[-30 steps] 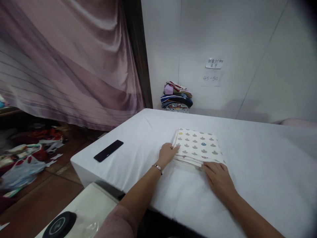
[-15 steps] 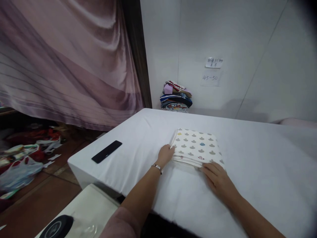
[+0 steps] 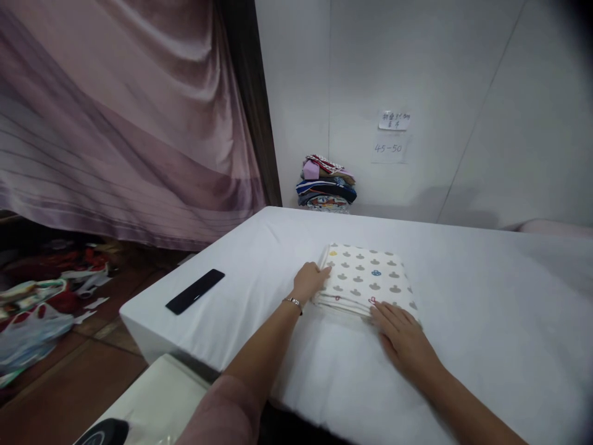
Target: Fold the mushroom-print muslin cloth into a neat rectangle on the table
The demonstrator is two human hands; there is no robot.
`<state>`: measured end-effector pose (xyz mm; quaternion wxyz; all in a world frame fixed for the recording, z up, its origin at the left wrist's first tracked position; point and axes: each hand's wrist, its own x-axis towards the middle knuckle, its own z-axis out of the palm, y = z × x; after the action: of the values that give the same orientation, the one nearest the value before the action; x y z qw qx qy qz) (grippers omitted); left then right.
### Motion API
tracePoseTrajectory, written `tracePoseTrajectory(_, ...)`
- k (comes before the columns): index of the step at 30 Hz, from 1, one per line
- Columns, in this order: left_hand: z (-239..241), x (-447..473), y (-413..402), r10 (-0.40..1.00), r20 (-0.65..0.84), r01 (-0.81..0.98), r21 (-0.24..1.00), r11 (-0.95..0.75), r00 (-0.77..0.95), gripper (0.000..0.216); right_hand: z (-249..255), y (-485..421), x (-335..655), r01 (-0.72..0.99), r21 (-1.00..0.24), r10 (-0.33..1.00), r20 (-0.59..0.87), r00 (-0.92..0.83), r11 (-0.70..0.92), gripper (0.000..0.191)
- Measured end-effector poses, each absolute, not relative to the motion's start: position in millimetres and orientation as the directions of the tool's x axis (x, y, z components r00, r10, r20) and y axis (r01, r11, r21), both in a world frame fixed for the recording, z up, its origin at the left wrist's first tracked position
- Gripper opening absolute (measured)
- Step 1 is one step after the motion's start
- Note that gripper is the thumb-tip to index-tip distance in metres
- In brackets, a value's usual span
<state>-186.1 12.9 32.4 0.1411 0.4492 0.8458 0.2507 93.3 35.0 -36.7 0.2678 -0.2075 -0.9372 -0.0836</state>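
Observation:
A folded white cloth (image 3: 359,275) with grey mushroom-like shapes lies flat on the white-covered table. A few of its motifs are yellow, blue and red, and its layered folds show along the front edge. My left hand (image 3: 309,283), with a bracelet at the wrist, holds the cloth's left edge; the thumb rests on top and the other fingers are partly hidden. Across the front right corner my right hand (image 3: 401,337) lies with its fingers stretched out flat on the top layer, the thumb lower down by the front edge.
A black phone-like slab (image 3: 195,291) lies on the table (image 3: 486,309) at the left. Folded fabrics (image 3: 327,185) are piled at the back by the wall. Paper notes (image 3: 391,137) hang above. A pink curtain (image 3: 152,123) drapes at left, over bags (image 3: 34,330) on the floor.
My right hand has shifted from the cloth's front edge onto its top, fingers flatter. My left thumb now reaches further over the left edge. The view has shifted slightly.

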Motion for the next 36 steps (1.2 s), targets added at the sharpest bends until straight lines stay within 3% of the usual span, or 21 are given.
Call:
tracePoseTrajectory(7, 25.0, -183.3, 43.8, 0.848, -0.028, 0.78, 0.379, 0.499, -0.529, 0.047, -35.5, 33.7, 93.2, 0.435, 0.047, 0.344, 0.54, -0.768, 0.899, 0.057)
tracePoseTrajectory(15, 9.6, -191.5, 40.4, 0.854, -0.027, 0.777, 0.4, 0.486, -0.52, 0.043, -32.1, 36.4, 98.1, 0.474, 0.007, 0.363, 0.631, -0.685, 0.881, 0.056)
tracePoseTrajectory(22, 30.9, -188.7, 40.3, 0.86, -0.018, 0.798, 0.363, 0.481, -0.51, 0.038, -40.4, 40.6, 99.8, 0.508, 0.03, 0.416, 0.533, -0.736, 0.861, 0.05)
tracePoseTrajectory(24, 42.7, -178.4, 42.0, 0.88, 0.077, 0.85, 0.311, 0.425, -0.468, 0.034, -41.0, 40.4, 99.3, 0.514, 0.024, 0.425, 0.532, -0.733, 0.857, 0.05)
tracePoseTrajectory(28, 48.8, -158.5, 52.0, 0.948, 0.251, 0.972, 0.182, 0.151, -0.194, 0.043, -40.2, 39.8, 99.4, 0.515, 0.01, 0.437, 0.515, -0.737, 0.857, 0.052)
tracePoseTrajectory(30, 39.1, -157.5, 58.2, 0.965, 0.195, 0.972, 0.192, 0.136, -0.173, 0.052, -38.6, 39.0, 99.8, 0.509, 0.005, 0.438, 0.502, -0.746, 0.861, 0.054)
tracePoseTrajectory(33, 18.4, -167.5, 65.6, 0.954, 0.024, 0.915, 0.29, 0.28, -0.3, 0.062, -34.6, 36.9, 100.0, 0.503, -0.003, 0.442, 0.482, -0.757, 0.864, 0.054)
tracePoseTrajectory(36, 3.9, -179.0, 69.7, 0.948, 0.016, 0.89, 0.351, 0.292, -0.317, 0.066, -30.8, 34.1, 101.1, 0.507, -0.037, 0.465, 0.46, -0.756, 0.861, 0.053)
